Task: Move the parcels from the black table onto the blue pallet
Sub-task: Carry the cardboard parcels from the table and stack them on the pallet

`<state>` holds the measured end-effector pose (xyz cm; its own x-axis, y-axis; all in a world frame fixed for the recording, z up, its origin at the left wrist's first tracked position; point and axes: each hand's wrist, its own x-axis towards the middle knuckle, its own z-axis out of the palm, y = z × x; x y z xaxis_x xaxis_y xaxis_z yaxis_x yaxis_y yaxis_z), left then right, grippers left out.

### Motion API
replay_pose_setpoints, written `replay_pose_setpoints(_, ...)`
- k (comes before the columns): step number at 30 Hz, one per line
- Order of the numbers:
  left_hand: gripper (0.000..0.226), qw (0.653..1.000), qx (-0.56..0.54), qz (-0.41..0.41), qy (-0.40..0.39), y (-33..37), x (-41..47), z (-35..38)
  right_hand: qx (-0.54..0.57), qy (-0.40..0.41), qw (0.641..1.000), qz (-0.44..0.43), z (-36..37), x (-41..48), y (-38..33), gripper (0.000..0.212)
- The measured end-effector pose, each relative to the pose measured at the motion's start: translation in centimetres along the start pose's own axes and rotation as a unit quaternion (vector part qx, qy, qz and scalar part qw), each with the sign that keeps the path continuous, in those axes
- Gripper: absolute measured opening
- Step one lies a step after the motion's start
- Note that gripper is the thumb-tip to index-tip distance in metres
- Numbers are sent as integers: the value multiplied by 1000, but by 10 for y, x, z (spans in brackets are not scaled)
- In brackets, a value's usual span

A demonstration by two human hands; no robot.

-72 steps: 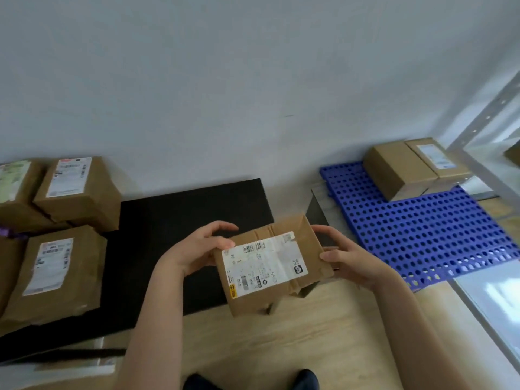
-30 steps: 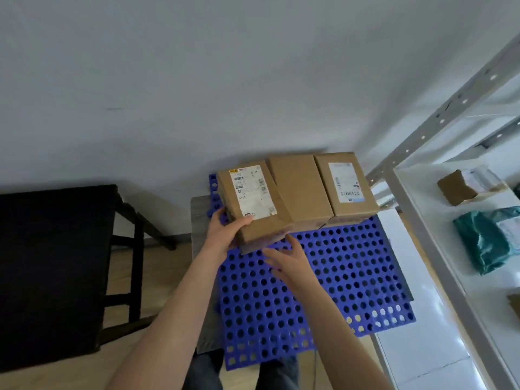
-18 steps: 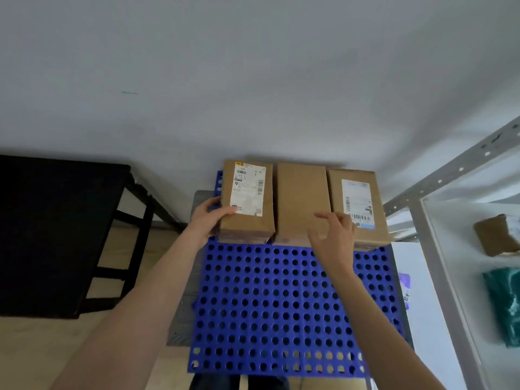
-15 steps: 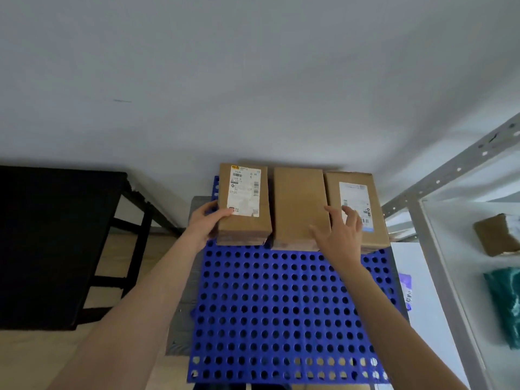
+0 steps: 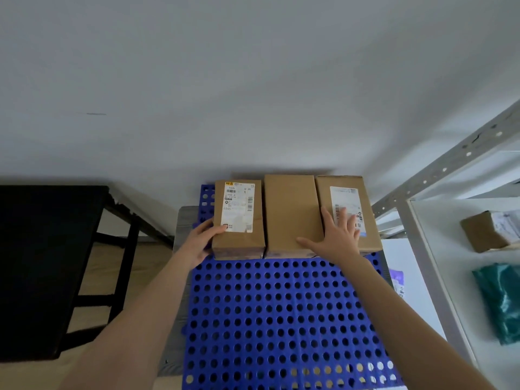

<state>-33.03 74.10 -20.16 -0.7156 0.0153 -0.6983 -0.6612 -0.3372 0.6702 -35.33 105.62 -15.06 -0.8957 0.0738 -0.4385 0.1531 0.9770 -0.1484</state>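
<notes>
At the far edge of the blue pallet [image 5: 281, 319], against the wall, the left parcel [image 5: 237, 218] sits flat with its label up. It is just beside the middle parcel [image 5: 291, 209], which touches the right parcel [image 5: 347, 198]; the three make one row.

Hands: left hand [image 5: 201, 243] curls round the near left corner of the left parcel, thumb on the top face. Right hand [image 5: 337, 237] lies flat, fingers spread wide, across the seam between the middle and right parcels. It grips nothing.

Step, as judged: set-down done, row being squared up. Next move calls for letting go with both hands and turning left to the black surface [image 5: 42, 263]. No parcels show on the part of it in view, so the count left is unknown.

Materials: all three parcels are brown cardboard blocks, oblong, with dull faces and taped ends. Left and right carry white printed labels; the middle top is bare. Pallet is stiff blue plastic, pierced with round holes in a regular grid, lying on a grey board [image 5: 183, 220]. Black surface is matt, on thin dark legs over a pale wood floor [image 5: 92, 277]. A grey metal rack [image 5: 422, 178] at right holds a small box [image 5: 481, 232] and a glossy green bag [image 5: 501, 299].
</notes>
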Motion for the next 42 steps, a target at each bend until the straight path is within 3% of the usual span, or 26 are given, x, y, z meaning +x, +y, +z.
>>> replay_pose_setpoints(5, 29, 999, 29, 8, 14, -1, 4, 5, -4, -1, 1000, -4, 1, 2, 2, 114)
replay_pose_setpoints(9, 35, 999, 45, 16, 19, -3, 3, 7, 2, 2, 1000, -6, 2, 2, 3, 114)
replay_pose_setpoints(12, 36, 993, 117, 19, 28, -1, 3, 8, -1, 4, 1000, -7, 3, 1, 3, 114)
replay_pose_setpoints(18, 51, 933, 331, 91, 108, 11, -10, 11, 0, 1, 1000, -5, -2, -4, -1, 113)
replay_pose_setpoints(22, 43, 914, 327, 162, 178, 14, -40, 35, 2, -7, 1000, -3, -5, -6, -2, 114)
replay_pose_setpoints(25, 50, 877, 327, 265, 231, 6, -71, 54, 10, -4, 1000, -2, -4, -8, -3, 116)
replay_pose_setpoints(30, 31, 854, 342, 324, 224, 1, -112, 71, 18, -15, 1000, 3, -13, -15, -17, 119)
replay_pose_setpoints(33, 20, 838, 303, 368, 265, 1, -138, 76, 85, 20, 995, -55, -19, -28, -35, 102)
replay_pose_setpoints(38, 29, 839, 269, 359, 308, -3, -177, 74, 177, 52, 965, -185, -29, -64, -62, 50)
replay_pose_setpoints(42, 21, 844, 229, 326, 358, -7, -208, 60, 178, 40, 945, -271, -31, -97, -86, 42)
